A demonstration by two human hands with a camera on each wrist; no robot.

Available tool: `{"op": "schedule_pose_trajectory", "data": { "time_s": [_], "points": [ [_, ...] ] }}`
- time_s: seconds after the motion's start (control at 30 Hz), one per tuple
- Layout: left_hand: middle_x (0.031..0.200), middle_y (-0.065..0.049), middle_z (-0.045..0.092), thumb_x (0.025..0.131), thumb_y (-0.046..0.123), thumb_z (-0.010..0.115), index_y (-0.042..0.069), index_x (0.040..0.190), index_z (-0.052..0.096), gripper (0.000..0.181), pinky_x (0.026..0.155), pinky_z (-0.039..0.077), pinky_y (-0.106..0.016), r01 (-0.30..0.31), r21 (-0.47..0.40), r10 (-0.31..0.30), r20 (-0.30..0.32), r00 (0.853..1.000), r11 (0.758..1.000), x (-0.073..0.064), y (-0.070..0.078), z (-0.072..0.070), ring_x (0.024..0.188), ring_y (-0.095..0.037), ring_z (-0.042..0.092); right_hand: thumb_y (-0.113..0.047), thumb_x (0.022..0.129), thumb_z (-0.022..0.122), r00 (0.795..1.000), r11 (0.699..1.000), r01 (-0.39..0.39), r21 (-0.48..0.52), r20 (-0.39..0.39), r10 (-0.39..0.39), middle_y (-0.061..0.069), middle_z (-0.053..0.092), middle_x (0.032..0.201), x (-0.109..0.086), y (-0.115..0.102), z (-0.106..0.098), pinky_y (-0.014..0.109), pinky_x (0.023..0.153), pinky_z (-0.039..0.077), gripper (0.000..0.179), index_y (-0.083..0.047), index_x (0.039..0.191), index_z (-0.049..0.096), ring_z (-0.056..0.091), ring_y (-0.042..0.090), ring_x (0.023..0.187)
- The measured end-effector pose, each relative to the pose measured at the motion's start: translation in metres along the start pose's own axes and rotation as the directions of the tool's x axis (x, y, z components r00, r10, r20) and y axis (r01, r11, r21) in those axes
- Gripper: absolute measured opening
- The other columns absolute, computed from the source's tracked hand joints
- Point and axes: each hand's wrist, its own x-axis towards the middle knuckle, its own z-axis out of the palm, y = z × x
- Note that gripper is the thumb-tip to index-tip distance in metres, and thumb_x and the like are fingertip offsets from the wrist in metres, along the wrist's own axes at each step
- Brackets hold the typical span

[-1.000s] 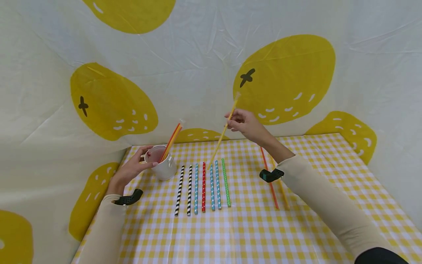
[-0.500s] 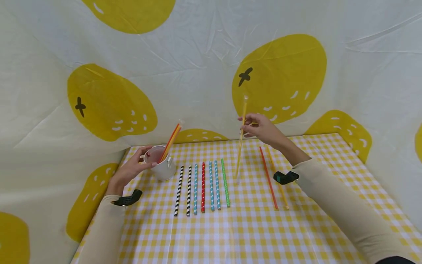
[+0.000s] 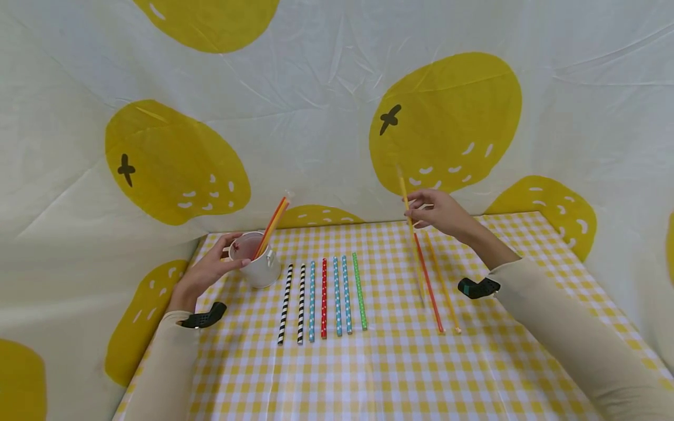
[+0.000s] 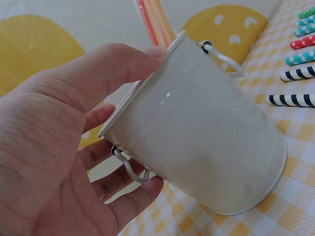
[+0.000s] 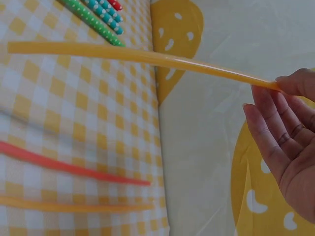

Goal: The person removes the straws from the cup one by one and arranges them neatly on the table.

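My left hand (image 3: 215, 268) grips the rim of a white metal bucket (image 4: 197, 132), thumb on the near side and fingers around the far side by a small handle. Red and orange straws (image 3: 272, 228) in clear wrap lean inside it. My right hand (image 3: 439, 214) pinches a yellow straw (image 5: 162, 60) near its upper end between thumb and fingers. That straw hangs nearly upright, slightly tilted, just left of a red straw (image 3: 430, 286) lying on the table. A yellow-orange straw (image 3: 444, 286) lies right of the red one.
Between the hands, several patterned paper straws lie in a row: black-striped (image 3: 285, 304), blue-dotted (image 3: 312, 301), red-dotted (image 3: 324, 298) and green-dotted (image 3: 360, 292). A yellow checked cloth (image 3: 316, 380) covers the table. Behind it hangs a white curtain (image 3: 316, 146) with yellow fruit prints.
My right hand has moved to the right and slightly down with the yellow straw, from above the paper straws to beside the red straw. The left hand stays on the bucket.
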Motion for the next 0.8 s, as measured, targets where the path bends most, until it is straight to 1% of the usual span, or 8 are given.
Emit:
{"op": "schedule_pose_trajectory", "data": {
  "time_s": [0.17,0.37,0.43,0.53,0.63,0.7,0.8],
  "points": [
    [0.163,-0.017,0.019,0.098,0.028,0.071,0.013,0.158,0.025,0.078,0.104,0.038,-0.055,-0.003,0.000,0.003,-0.003,1.000,1.000,0.000,-0.001,0.000,0.140,-0.048,0.031,-0.020,0.104,0.060,1.000,0.999,-0.022,-0.031,-0.006,0.022,0.022,0.057,0.120,-0.009,0.007,-0.008,0.039,0.085,0.058,0.050,0.004,0.145,0.046,0.068,0.032,0.104],
    [0.162,-0.016,0.018,0.098,0.028,0.071,0.014,0.159,0.024,0.078,0.102,0.039,-0.052,-0.004,-0.004,0.004,-0.005,1.000,1.000,-0.001,0.000,0.000,0.139,-0.047,0.032,-0.015,0.104,0.059,0.998,0.997,-0.060,-0.058,-0.005,0.059,0.025,0.056,0.121,-0.019,0.016,-0.017,0.040,0.087,0.058,0.047,0.007,0.144,0.046,0.069,0.028,0.098],
    [0.162,-0.015,0.018,0.098,0.028,0.070,0.014,0.159,0.024,0.077,0.102,0.039,-0.052,-0.004,-0.006,0.004,-0.005,1.000,1.000,0.000,0.000,0.000,0.139,-0.047,0.031,-0.013,0.104,0.058,0.997,0.995,-0.078,-0.065,-0.005,0.078,0.025,0.056,0.119,-0.022,0.019,-0.019,0.040,0.087,0.058,0.045,0.007,0.142,0.047,0.070,0.026,0.096],
    [0.162,-0.015,0.017,0.098,0.028,0.070,0.015,0.159,0.024,0.077,0.102,0.038,-0.052,-0.008,-0.006,0.008,-0.003,1.000,1.000,0.000,0.000,0.001,0.139,-0.047,0.031,-0.012,0.104,0.058,0.994,0.991,-0.106,-0.081,-0.001,0.107,0.025,0.058,0.115,-0.027,0.025,-0.023,0.041,0.086,0.058,0.042,0.009,0.139,0.049,0.070,0.028,0.095],
    [0.163,-0.015,0.017,0.098,0.028,0.070,0.015,0.159,0.024,0.077,0.103,0.038,-0.054,-0.010,-0.003,0.010,-0.003,1.000,1.000,0.000,0.000,0.001,0.140,-0.047,0.030,-0.013,0.103,0.060,0.989,0.984,-0.145,-0.107,0.013,0.147,0.025,0.062,0.110,-0.030,0.033,-0.027,0.039,0.083,0.059,0.042,0.009,0.137,0.051,0.070,0.031,0.094],
    [0.163,-0.015,0.018,0.098,0.028,0.070,0.015,0.159,0.024,0.077,0.103,0.037,-0.055,-0.009,0.000,0.009,-0.005,1.000,1.000,-0.001,0.000,0.001,0.140,-0.047,0.030,-0.015,0.102,0.062,0.985,0.977,-0.162,-0.136,0.027,0.168,0.023,0.065,0.108,-0.032,0.038,-0.030,0.038,0.081,0.059,0.043,0.009,0.136,0.051,0.070,0.030,0.092],
    [0.162,-0.015,0.018,0.098,0.029,0.070,0.015,0.159,0.024,0.077,0.104,0.037,-0.056,-0.008,0.010,0.008,-0.009,1.000,1.000,-0.001,0.000,0.001,0.140,-0.047,0.031,-0.017,0.102,0.063,0.981,0.969,-0.179,-0.172,0.046,0.189,0.020,0.068,0.105,-0.035,0.047,-0.033,0.042,0.084,0.058,0.046,0.010,0.137,0.051,0.070,0.030,0.091]
  ]
}}
